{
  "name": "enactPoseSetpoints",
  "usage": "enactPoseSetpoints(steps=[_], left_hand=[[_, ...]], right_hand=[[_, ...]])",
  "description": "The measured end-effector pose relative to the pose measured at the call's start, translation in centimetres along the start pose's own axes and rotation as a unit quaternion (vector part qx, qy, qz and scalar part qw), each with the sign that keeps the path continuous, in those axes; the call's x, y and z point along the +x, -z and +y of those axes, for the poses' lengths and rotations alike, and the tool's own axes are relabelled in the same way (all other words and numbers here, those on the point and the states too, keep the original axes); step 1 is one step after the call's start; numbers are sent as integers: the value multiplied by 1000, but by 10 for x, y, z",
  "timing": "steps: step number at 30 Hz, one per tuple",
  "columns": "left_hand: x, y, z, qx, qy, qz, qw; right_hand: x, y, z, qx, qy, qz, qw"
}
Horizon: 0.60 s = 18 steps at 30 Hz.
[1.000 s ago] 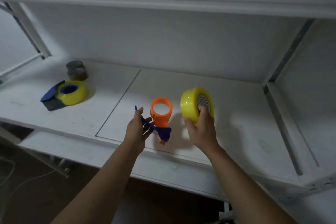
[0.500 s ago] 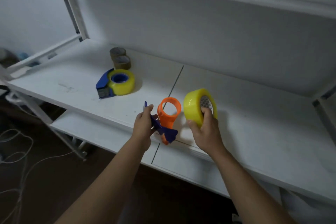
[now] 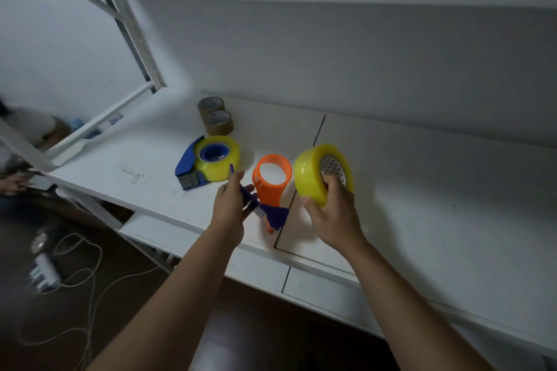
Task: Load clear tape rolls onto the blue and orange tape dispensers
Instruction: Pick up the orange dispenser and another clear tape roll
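Observation:
My left hand (image 3: pixel 230 209) grips the blue handle part of the orange tape dispenser (image 3: pixel 271 187), whose open orange ring points up above the shelf. My right hand (image 3: pixel 330 211) holds a yellowish clear tape roll (image 3: pixel 312 178) upright just right of the orange ring, apart from it. Farther left on the white shelf (image 3: pixel 422 205) lies the blue tape dispenser (image 3: pixel 188 164) with a yellowish clear roll (image 3: pixel 221 163) seated on its hub.
Two brown tape rolls (image 3: pixel 215 119) stand behind the blue dispenser near the back wall. A white slanted shelf post (image 3: pixel 135 45) rises at the left. Cables (image 3: pixel 81 280) lie on the dark floor below. Another person's hand (image 3: pixel 13 185) shows at the far left edge.
The view has swung left, so the blue dispenser and brown rolls appear nearer the centre. Both hands keep their hold; the roll stays just right of the orange ring.

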<state>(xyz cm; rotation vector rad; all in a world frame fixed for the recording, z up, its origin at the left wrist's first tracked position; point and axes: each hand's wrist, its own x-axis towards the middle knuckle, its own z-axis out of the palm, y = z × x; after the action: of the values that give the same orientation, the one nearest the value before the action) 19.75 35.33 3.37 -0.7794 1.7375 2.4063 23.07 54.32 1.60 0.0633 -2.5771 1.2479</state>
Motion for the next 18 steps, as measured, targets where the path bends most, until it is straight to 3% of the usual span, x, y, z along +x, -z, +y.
enactPoseSetpoints(steps=[9,18], left_hand=[[29,-8,17,11,-41,28,999],[90,37,54,-20,-26,-14,999]], right_hand=[[29,-17,10,0,-29,-25,999],[60,-70,-29,-23,-78,-4,997]])
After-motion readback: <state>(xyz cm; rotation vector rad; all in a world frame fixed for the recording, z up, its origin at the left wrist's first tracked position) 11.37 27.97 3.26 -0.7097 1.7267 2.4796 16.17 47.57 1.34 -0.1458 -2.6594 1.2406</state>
